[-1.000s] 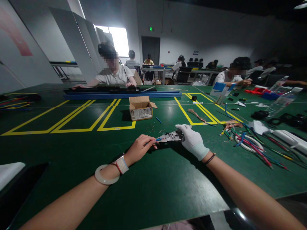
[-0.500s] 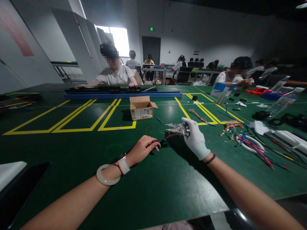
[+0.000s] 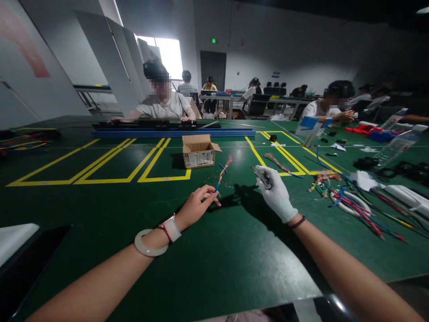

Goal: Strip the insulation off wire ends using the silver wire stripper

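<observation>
Between the fingers of my bare left hand is a blue wire, its long bared copper strands pointing up and away from me. My right hand, in a white glove, is closed round metal wire strippers, turned so that their jaws show edge-on. A gap lies between the strippers and the wire. Copper bits are scattered on the green table just beyond my left hand. Behind the copper strands lies a short blue piece of insulation or wire.
An open cardboard box stands beyond my hands. A stripped wire lies past my right hand. Coloured wires and a plastic bottle are at the right. Across the table, a person touches long blue-and-black rails.
The wire's copper end has swung from pointing right, beside the strippers, to pointing upward. The strippers have come away from it and rotated in my right hand.
</observation>
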Demonstrator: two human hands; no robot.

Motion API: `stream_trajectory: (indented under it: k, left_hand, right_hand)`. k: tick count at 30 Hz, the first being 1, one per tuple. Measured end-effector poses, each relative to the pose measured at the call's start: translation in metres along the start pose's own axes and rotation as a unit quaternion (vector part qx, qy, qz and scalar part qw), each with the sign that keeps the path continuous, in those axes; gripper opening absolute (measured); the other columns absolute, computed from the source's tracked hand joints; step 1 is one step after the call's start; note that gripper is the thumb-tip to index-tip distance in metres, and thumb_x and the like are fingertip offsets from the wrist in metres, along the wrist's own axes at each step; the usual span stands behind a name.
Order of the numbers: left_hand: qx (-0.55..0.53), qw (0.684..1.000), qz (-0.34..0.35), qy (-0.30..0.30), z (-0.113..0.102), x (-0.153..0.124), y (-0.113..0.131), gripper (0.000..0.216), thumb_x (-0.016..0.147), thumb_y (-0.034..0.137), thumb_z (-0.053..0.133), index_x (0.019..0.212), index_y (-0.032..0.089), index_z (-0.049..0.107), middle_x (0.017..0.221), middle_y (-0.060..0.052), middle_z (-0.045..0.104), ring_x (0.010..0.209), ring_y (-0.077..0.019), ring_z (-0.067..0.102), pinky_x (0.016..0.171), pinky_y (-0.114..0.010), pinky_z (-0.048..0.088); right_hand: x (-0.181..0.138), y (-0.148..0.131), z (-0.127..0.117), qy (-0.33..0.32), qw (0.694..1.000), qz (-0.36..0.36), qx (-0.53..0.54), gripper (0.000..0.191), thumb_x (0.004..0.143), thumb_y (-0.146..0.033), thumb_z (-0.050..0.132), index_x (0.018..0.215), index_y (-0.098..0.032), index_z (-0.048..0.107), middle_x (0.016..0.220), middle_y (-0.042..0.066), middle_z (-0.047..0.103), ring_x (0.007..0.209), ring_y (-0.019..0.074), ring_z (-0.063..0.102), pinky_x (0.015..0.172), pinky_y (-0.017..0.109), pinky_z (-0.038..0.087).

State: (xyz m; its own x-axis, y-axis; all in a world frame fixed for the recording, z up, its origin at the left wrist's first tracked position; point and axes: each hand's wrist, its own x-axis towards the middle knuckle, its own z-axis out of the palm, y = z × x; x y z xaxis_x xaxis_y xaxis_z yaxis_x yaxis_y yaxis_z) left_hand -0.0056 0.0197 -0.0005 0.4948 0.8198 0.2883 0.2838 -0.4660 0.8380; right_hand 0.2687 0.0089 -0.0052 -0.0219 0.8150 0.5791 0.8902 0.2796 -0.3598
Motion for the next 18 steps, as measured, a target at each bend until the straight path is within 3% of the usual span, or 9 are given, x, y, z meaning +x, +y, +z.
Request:
stream_trajectory:
  k: [2,6,11,18]
  left_hand:
    - [-0.017,1.0,-0.016,-0.004,0.0,0.0,0.001,0.017,0.094,0.033,0.048,0.094,0.018,0.055,0.082,-0.005,0.072,0.081,-0.0197,0.07,0.073,-0.032,0.051]
    - [-0.024,0.999,-0.023,-0.027,0.001,0.0,0.001,0.014,0.093,0.03,0.05,0.089,0.017,0.055,0.08,-0.005,0.071,0.082,-0.0201,0.07,0.073,-0.032,0.053]
    - [-0.009,0.999,-0.02,-0.045,0.003,0.0,0.0,0.016,0.093,0.03,0.052,0.084,0.017,0.055,0.078,-0.005,0.07,0.082,-0.0196,0.069,0.074,-0.033,0.053]
    - [-0.002,0.998,-0.017,-0.058,0.003,-0.002,0.002,0.02,0.094,0.032,0.05,0.082,0.016,0.055,0.074,-0.003,0.066,0.073,-0.0164,0.068,0.072,-0.031,0.054]
  right_hand:
    - [-0.003,-0.013,0.0,-0.007,1.0,0.015,0.008,0.05,0.084,-0.015,0.043,0.133,-0.023,0.042,0.126,0.01,0.052,0.106,0.02,0.056,0.085,0.032,0.049]
    - [-0.006,-0.028,0.005,-0.048,0.998,0.037,-0.031,0.055,0.082,-0.017,0.047,0.136,-0.025,0.04,0.129,0.008,0.05,0.101,0.0196,0.059,0.074,0.028,0.052]
    - [-0.005,-0.028,0.011,-0.091,0.988,0.048,-0.119,0.068,0.075,-0.009,0.045,0.14,-0.027,0.036,0.135,0.008,0.046,0.095,0.0206,0.061,0.066,0.028,0.053]
    - [-0.003,-0.033,0.011,-0.138,0.972,0.076,-0.174,0.07,0.08,-0.012,0.041,0.146,-0.028,0.026,0.14,0.01,0.04,0.096,0.0225,0.061,0.064,0.031,0.053]
